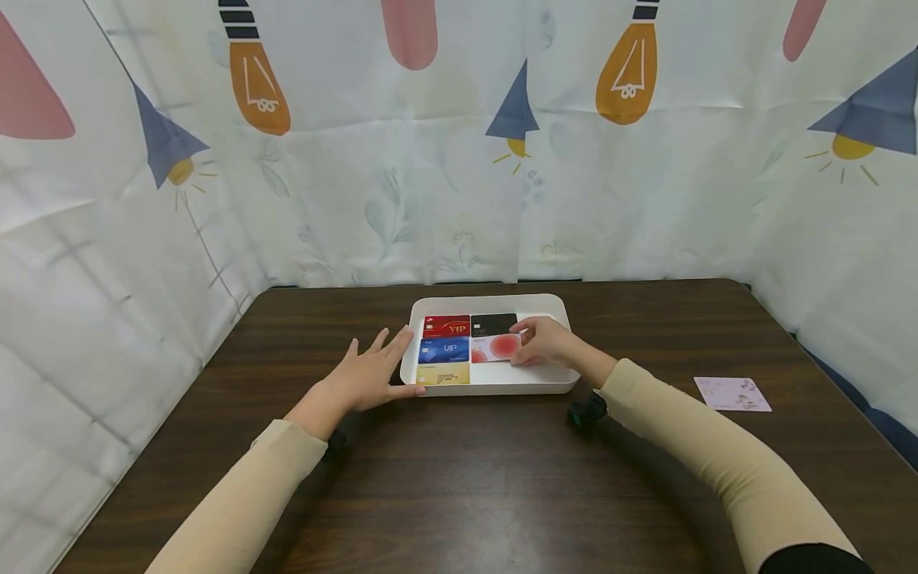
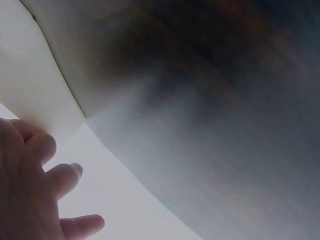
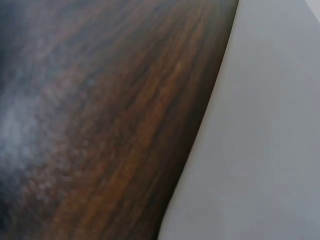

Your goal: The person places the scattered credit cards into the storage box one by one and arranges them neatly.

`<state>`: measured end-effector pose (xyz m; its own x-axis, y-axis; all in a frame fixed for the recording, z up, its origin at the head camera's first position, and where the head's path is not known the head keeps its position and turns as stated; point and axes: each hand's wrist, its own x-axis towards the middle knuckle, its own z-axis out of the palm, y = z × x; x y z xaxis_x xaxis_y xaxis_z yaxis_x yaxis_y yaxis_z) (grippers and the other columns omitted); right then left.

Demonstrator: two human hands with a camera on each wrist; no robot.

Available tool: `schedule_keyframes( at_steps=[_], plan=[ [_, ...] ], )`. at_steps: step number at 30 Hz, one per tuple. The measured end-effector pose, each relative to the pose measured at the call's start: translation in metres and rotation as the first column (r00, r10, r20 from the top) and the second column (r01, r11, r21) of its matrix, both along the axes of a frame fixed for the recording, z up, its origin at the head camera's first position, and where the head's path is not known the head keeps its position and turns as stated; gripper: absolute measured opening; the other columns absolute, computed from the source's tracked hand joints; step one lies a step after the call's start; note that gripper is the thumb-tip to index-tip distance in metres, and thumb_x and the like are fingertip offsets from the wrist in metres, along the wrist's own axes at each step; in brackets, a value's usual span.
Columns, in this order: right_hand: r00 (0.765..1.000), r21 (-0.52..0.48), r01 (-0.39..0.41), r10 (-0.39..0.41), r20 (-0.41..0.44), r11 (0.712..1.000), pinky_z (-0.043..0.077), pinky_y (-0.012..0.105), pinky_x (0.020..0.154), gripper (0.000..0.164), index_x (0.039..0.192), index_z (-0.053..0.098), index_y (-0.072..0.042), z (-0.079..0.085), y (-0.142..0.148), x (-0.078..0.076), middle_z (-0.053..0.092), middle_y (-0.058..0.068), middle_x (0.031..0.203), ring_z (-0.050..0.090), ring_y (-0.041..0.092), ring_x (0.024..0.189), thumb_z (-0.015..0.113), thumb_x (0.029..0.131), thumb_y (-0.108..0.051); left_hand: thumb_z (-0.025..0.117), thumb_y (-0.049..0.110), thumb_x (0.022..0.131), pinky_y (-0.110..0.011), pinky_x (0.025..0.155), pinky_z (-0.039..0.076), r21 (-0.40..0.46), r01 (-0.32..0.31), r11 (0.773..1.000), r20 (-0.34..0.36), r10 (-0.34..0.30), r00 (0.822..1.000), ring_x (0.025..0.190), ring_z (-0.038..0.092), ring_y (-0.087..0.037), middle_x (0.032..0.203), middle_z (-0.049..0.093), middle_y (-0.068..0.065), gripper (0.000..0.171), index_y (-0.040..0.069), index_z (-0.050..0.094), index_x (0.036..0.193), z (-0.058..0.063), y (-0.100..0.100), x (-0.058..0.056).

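A white rectangular tray (image 1: pixel 516 377) sits on the table with several cards inside. Its left column has a red VIP card (image 1: pixel 446 326), a blue VIP card (image 1: pixel 444 350) and a gold card (image 1: pixel 443 375). At the top right lies a black card (image 1: pixel 492 324). Just below it, my right hand (image 1: pixel 551 341) holds the right edge of a pale pink card with red circles (image 1: pixel 495 347) between thumb and fingers. My left hand (image 1: pixel 364 375), fingers spread, touches the tray's left side; the left wrist view shows those fingers (image 2: pixel 65 181) beside the tray wall.
A pale pink card with a small printed design (image 1: pixel 733 394) lies on the dark wooden table (image 1: pixel 459 478) to the right, outside the tray. A white printed curtain (image 1: pixel 459 199) hangs behind the table and along its sides.
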<state>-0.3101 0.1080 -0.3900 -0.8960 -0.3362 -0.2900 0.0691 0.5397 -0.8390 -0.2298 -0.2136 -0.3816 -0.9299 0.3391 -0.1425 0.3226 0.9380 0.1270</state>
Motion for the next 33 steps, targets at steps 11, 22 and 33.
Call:
schedule_keyframes(
  at_steps=[11, 22, 33],
  plan=[
    [0.995, 0.140, -0.053, 0.064, -0.074, 0.989, 0.051, 0.022, 0.068, 0.054, 0.133, 0.062, 0.001, -0.0020, 0.0003, -0.0038, 0.058, 0.020, 0.121, 0.055, 0.028, 0.100, 0.084, 0.084, -0.007, 0.058, 0.074, 0.089, -0.074, 0.115, 0.008, -0.001, 0.001, 1.000, 0.000, -0.001, 1.000, 0.154, 0.013, -0.042, 0.168, 0.021, -0.015, 0.111, 0.008, 0.012, 0.165, -0.0008, -0.0003, -0.0011],
    [0.993, 0.185, -0.064, 0.081, -0.085, 0.981, 0.047, 0.022, 0.059, 0.053, 0.133, 0.063, -0.001, -0.0036, -0.0006, -0.0046, 0.056, 0.015, 0.113, 0.053, 0.018, 0.071, 0.084, 0.085, -0.007, 0.059, 0.074, 0.089, -0.074, 0.116, 0.008, 0.004, 0.002, 1.000, 0.002, -0.002, 1.000, 0.154, 0.013, -0.042, 0.169, 0.021, -0.015, 0.111, 0.008, 0.013, 0.165, 0.0002, 0.0004, -0.0004],
    [0.991, 0.195, -0.079, 0.098, -0.091, 0.978, 0.048, 0.021, 0.058, 0.051, 0.132, 0.064, -0.002, -0.0036, 0.0000, -0.0070, 0.055, 0.014, 0.106, 0.054, 0.018, 0.070, 0.084, 0.085, -0.007, 0.059, 0.074, 0.088, -0.073, 0.116, 0.008, 0.000, -0.006, 1.000, 0.013, 0.006, 1.000, 0.155, 0.012, -0.041, 0.169, 0.020, -0.014, 0.111, 0.009, 0.012, 0.165, 0.0010, 0.0010, -0.0004]
  ],
)
